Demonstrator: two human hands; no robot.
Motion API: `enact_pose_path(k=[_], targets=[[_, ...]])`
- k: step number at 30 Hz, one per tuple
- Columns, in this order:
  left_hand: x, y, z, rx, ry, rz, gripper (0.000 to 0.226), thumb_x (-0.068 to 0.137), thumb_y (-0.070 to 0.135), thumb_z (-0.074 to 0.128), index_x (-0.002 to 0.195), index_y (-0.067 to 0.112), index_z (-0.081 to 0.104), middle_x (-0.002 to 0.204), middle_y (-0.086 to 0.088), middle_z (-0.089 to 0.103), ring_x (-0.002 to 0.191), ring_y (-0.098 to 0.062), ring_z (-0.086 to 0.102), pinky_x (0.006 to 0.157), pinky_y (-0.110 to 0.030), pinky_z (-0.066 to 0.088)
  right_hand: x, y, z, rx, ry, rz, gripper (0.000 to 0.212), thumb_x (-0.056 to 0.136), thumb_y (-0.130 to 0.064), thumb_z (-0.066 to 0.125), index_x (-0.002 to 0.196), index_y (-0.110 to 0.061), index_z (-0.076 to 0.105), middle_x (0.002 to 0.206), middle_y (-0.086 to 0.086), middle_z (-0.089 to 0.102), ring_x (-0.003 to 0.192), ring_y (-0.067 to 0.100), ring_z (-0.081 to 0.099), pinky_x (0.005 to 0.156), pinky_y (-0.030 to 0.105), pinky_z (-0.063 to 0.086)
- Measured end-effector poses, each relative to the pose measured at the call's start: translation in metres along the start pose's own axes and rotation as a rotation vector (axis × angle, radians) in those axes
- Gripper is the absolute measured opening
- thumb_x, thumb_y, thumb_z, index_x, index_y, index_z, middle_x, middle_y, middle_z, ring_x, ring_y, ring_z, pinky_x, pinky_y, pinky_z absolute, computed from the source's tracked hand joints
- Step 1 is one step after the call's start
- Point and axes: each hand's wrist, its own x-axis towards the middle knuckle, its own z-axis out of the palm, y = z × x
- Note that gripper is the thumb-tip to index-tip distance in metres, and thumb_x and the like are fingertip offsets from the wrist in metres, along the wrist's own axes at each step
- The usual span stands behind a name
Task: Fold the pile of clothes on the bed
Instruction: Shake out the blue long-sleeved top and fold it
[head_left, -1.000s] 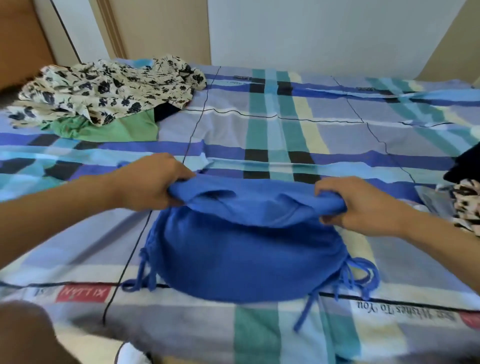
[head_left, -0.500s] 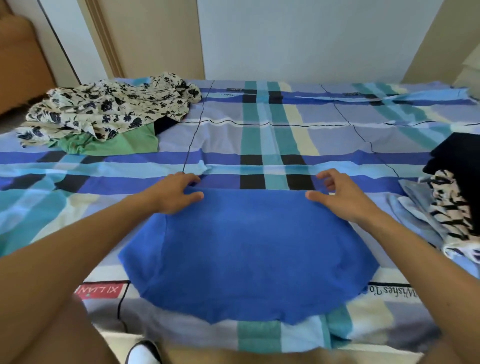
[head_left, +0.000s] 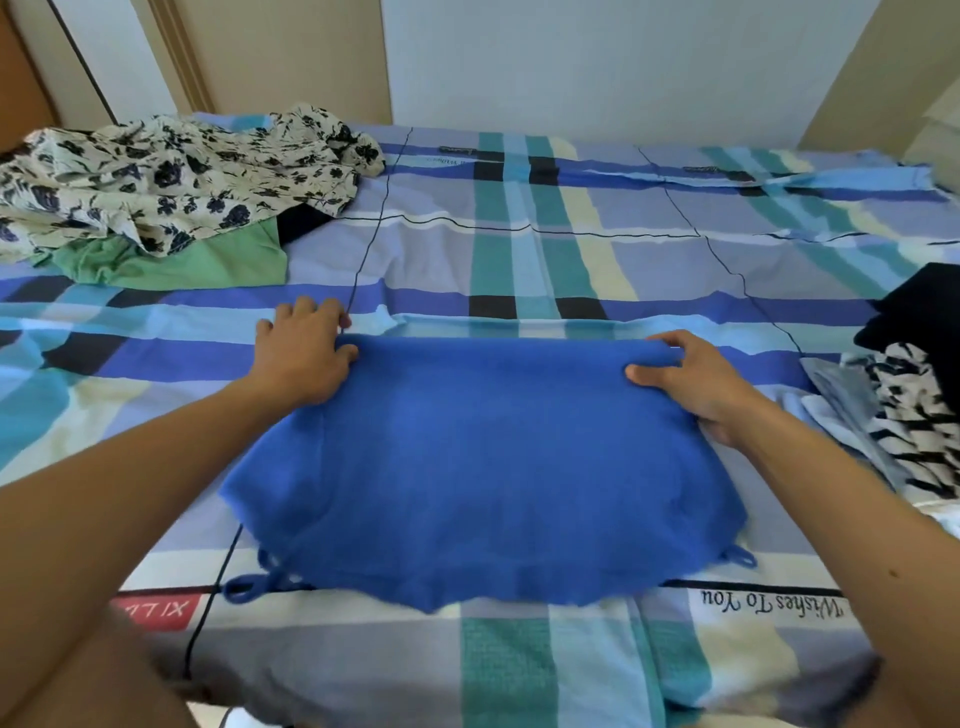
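Pinching its far corners, left hand (head_left: 298, 353) and right hand (head_left: 696, 387) hold the flat blue knit garment (head_left: 483, 467) — seemingly mid-fold; next, draw that edge nearward.

Blue garment (head_left: 483, 467): matt, perhaps knitted cloth; bedsheet (head_left: 597, 249): smooth cotton-like.

Back wall (head_left: 597, 57): painted pale white, seen behind the bed.
Side panels (head_left: 291, 52): finished in beige.
Bed (head_left: 519, 249): covered by a blue, teal and cream plaid sheet.
Light: evenly spread.

Bright, even daylight; soft shadows; wide-angle bending at edges; slight softness, near corners blurred.
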Motion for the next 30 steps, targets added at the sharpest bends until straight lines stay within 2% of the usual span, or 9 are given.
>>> enact_pose_path(k=[6, 10, 13, 17, 20, 23, 25, 27, 30], targets=[[-0.050, 0.074, 0.001, -0.116, -0.178, 0.415, 0.092, 0.077, 0.080, 0.025, 0.153, 0.027, 0.028, 0.158, -0.006, 0.024, 0.145, -0.029, 0.018, 0.117, -0.049, 0.024, -0.022, -0.006, -0.028, -0.051, -0.449, 0.227, 0.068, 0.076, -0.021, 0.082, 0.135, -0.024, 0.050, 0.119, -0.004, 0.072, 0.102, 0.019, 0.072, 0.076, 0.036, 0.059], [-0.098, 0.108, 0.024, 0.025, -0.439, 0.633, 0.095, 0.084, 0.083, 0.023, 0.157, 0.032, -0.011, 0.164, 0.006, -0.022, 0.150, -0.018, -0.025, 0.123, -0.050, -0.008, -0.030, -0.007, -0.032, 0.007, -0.606, 0.213, 0.070, 0.074, -0.011, 0.086, 0.134, -0.023, 0.053, 0.124, 0.001, 0.070, 0.111, 0.025, 0.069, 0.085, 0.040, 0.059], [-0.109, 0.111, 0.043, 0.193, -0.467, 0.668, 0.093, 0.089, 0.079, 0.025, 0.156, 0.030, -0.018, 0.162, 0.003, -0.028, 0.148, -0.021, -0.029, 0.119, -0.056, -0.011, -0.029, -0.009, -0.026, -0.003, -0.609, 0.219, 0.084, 0.059, -0.018, 0.091, 0.134, -0.024, 0.054, 0.125, 0.003, 0.070, 0.112, 0.028, 0.068, 0.096, 0.048, 0.053], [-0.098, 0.124, 0.017, -0.152, -0.515, 0.497, 0.078, 0.090, 0.076, 0.033, 0.152, 0.030, 0.032, 0.162, 0.002, 0.018, 0.150, -0.018, 0.009, 0.123, -0.043, 0.011, -0.046, -0.033, -0.008, -0.017, -0.434, 0.099, 0.061, 0.072, -0.010, 0.084, 0.126, -0.023, 0.059, 0.106, -0.003, 0.076, 0.095, 0.021, 0.074, 0.084, 0.040, 0.059], [-0.090, 0.141, -0.014, -0.783, -0.492, 0.159, 0.046, 0.094, 0.065, 0.040, 0.113, 0.029, 0.061, 0.116, 0.010, 0.057, 0.109, -0.011, 0.055, 0.094, -0.027, 0.046, -0.066, -0.058, 0.005, -0.041, -0.315, -0.060, 0.074, 0.070, -0.019, 0.087, 0.134, -0.033, 0.050, 0.112, -0.008, 0.071, 0.095, 0.013, 0.072, 0.077, 0.031, 0.058], [-0.077, 0.144, -0.037, -1.223, -0.626, -0.141, 0.053, 0.092, 0.066, 0.044, 0.114, 0.021, 0.062, 0.103, -0.004, 0.068, 0.084, -0.024, 0.067, 0.077, -0.035, 0.055, -0.084, -0.069, 0.018, 0.055, -0.446, -0.181, 0.110, 0.054, -0.048, 0.087, 0.149, -0.048, 0.030, 0.127, -0.008, 0.066, 0.108, 0.013, 0.069, 0.090, 0.035, 0.055], [-0.069, 0.133, -0.044, -1.359, -0.742, -0.218, 0.072, 0.084, 0.072, 0.052, 0.124, 0.013, 0.063, 0.110, -0.010, 0.070, 0.096, -0.033, 0.068, 0.089, -0.044, 0.055, -0.090, -0.065, 0.026, 0.238, -0.626, -0.203, 0.121, 0.049, -0.056, 0.088, 0.151, -0.052, 0.022, 0.134, 0.000, 0.063, 0.110, 0.022, 0.069, 0.087, 0.035, 0.055], [-0.068, 0.123, -0.051, -1.422, -0.843, -0.261, 0.079, 0.079, 0.067, 0.062, 0.133, 0.008, 0.061, 0.124, -0.013, 0.067, 0.114, -0.035, 0.063, 0.104, -0.050, 0.047, -0.094, -0.057, 0.037, 0.403, -0.795, -0.190, 0.116, 0.058, -0.060, 0.084, 0.152, -0.051, 0.016, 0.140, 0.007, 0.060, 0.115, 0.035, 0.066, 0.085, 0.038, 0.056], [-0.072, 0.113, -0.056, -1.285, -0.812, -0.258, 0.051, 0.083, 0.041, 0.070, 0.121, 0.007, 0.068, 0.113, -0.016, 0.073, 0.101, -0.032, 0.071, 0.089, -0.042, 0.056, -0.098, -0.048, 0.048, 0.528, -0.964, -0.119, 0.103, 0.073, -0.056, 0.075, 0.155, -0.045, 0.013, 0.149, 0.010, 0.049, 0.127, 0.044, 0.055, 0.096, 0.044, 0.052]])
